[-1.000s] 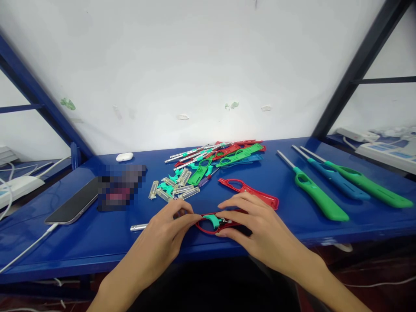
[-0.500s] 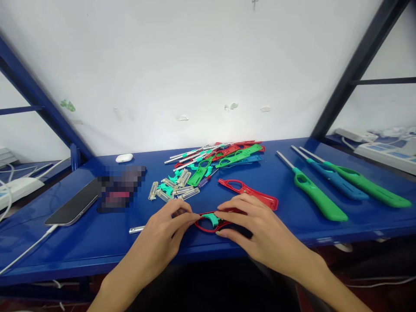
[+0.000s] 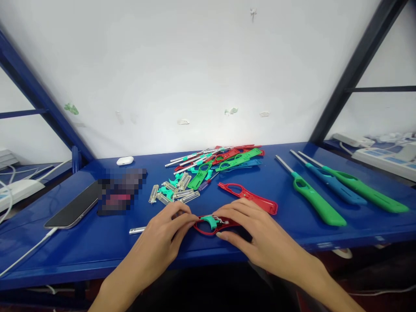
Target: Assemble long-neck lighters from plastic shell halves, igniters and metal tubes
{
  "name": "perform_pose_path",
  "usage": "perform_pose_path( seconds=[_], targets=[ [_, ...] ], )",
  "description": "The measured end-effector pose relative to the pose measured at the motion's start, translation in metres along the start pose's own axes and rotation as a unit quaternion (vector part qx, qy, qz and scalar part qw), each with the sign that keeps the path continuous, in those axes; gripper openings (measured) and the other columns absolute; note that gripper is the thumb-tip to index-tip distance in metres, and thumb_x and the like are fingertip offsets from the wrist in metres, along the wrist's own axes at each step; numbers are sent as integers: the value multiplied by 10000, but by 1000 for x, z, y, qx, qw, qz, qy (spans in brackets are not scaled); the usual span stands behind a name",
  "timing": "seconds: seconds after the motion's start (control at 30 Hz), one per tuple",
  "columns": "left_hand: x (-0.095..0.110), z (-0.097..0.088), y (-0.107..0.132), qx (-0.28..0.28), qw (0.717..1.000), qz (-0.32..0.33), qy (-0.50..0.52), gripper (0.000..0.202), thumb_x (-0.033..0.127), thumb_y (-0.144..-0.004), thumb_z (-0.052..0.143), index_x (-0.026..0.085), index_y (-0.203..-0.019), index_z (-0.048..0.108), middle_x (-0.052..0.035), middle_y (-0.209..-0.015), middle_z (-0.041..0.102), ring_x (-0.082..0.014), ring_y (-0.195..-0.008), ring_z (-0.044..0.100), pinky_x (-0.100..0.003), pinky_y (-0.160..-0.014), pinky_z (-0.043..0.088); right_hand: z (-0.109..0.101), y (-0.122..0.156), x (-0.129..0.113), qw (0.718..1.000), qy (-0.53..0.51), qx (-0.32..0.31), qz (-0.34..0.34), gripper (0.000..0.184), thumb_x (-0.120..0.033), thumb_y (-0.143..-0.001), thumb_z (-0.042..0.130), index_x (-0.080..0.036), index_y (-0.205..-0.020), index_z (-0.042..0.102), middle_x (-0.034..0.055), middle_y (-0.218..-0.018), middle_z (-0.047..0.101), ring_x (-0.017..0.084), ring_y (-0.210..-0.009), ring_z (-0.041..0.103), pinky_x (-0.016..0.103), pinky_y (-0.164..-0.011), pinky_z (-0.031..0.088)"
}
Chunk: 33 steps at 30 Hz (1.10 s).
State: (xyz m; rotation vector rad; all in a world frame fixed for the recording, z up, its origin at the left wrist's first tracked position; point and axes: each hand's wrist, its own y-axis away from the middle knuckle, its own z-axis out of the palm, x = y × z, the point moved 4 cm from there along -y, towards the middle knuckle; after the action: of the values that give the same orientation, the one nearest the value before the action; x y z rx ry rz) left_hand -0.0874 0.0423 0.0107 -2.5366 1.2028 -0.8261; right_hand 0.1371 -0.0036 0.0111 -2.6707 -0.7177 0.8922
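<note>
Between my hands is a red lighter half-shell (image 3: 208,233) with a ring-shaped opening. A teal trigger (image 3: 212,222) sits in that ring, with thin wires and a small mechanism beside it. My left hand (image 3: 167,227) is closed on the shell's front end; a metal tube (image 3: 137,230) sticks out to its left. My right hand (image 3: 248,223) grips the handle part, fingers along the upper edge and thumb near the lower edge, hiding much of it. Another red half-shell (image 3: 251,198) lies just beyond my right hand.
Clear fuel tanks (image 3: 177,193) and teal triggers are heaped behind my left hand. A pile of tubes and coloured shells (image 3: 224,160) lies by the wall, near a screwdriver (image 3: 204,184). Several whole lighters (image 3: 320,203) lie right; a phone (image 3: 76,206) and white case (image 3: 125,160) left.
The fingers of my right hand have shifted back a little from the trigger, so the wires beside it show more. My left hand stays in place. The view has tilted slightly upward.
</note>
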Motion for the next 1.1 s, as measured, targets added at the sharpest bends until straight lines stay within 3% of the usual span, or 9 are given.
perform_pose_path(
  seconds=[0.23,0.37,0.67,1.1],
  targets=[
    [-2,0,-1,-2,1000,-10,18,230,246,-1127,476,323,-1201,679,10,-1138,642,-152,-1020,652,-273,-924,516,1,3,1,1000,-1,-1,18,370,-444,-1061,605,-375,-1421,555,-14,-1395,675,214,-1308,596,420,-1156,470],
    [-2,1,0,11,1000,-11,6,261,273,-1127,484,343,-1335,626,10,-1185,663,-163,-1066,667,-294,-969,525,3,4,3,1000,22,-1,22,378,-451,-1071,578,-363,-1437,556,4,-1411,668,226,-1335,587,444,-1168,473],
    [-2,2,1,-1,1000,-18,16,265,268,-1134,458,336,-1309,646,7,-1181,659,-167,-1073,652,-304,-981,528,7,5,5,998,64,23,11,431,-446,-1065,583,-304,-1471,590,66,-1386,692,266,-1301,630,488,-1140,520],
    [3,-2,-2,-18,999,-13,30,315,200,-1120,454,315,-1259,713,-21,-1153,643,-180,-1051,634,-333,-973,537,9,5,7,994,50,77,-66,308,-265,-1087,557,-231,-1352,709,69,-1283,768,240,-1179,712,423,-1068,587]
  ],
)
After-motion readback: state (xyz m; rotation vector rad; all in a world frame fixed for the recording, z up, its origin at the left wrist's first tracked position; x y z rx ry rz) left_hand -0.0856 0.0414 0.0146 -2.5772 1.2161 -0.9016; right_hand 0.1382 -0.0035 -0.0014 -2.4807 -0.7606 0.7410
